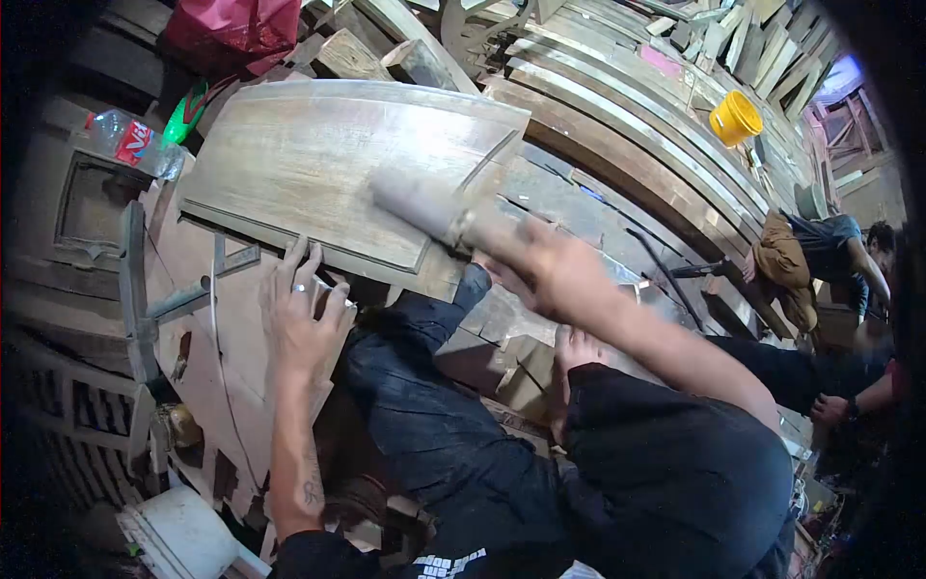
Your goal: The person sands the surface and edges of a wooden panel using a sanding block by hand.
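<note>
Where the pale, dark-edged wooden panel (299, 150) shines, my right grip (564, 273) clasps a blurred tool (415, 205); my left grip's (303, 314) hold I can't tell.

Right hand (559, 272) and its tool (415, 203) blurred at centre, tool's exact kind unclear, red bag (234, 31) cut off at upper left, white lettering (449, 564) cropped at bottom edge

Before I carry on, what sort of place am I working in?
Probably a woodworking workshop: there's a broad wooden panel in front of you, long planks beyond it, and a heap of wood pieces farther back.
</note>
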